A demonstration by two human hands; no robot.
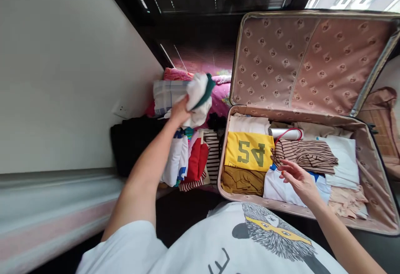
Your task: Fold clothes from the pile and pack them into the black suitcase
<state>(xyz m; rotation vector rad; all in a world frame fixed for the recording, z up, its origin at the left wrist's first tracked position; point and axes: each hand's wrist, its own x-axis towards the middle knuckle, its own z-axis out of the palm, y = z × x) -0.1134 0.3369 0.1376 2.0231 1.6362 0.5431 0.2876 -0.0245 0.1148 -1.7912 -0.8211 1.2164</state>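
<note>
My left hand (180, 110) grips a folded white garment with a dark green edge (200, 95), slightly blurred, above the piles of clothes left of the suitcase. Over the open suitcase (221, 182) hovers my right hand (295, 178), fingers apart and holding nothing. Beneath it lie a white and blue garment (278, 186) and a brown striped garment (303, 154). A yellow garment with green digits (250, 151) sits at the suitcase's left side, above a mustard-brown garment (243, 181). A white cylinder with a red cord (286, 134) rests near the back.
Left of the suitcase are red clothes (195, 159), white clothes (172, 161), a black-and-white striped garment (213, 151) and black fabric (134, 136). Plaid fabric (168, 95) lies behind. The suitcase lid (312, 61) stands raised against the window side. A wall (68, 78) bounds the left.
</note>
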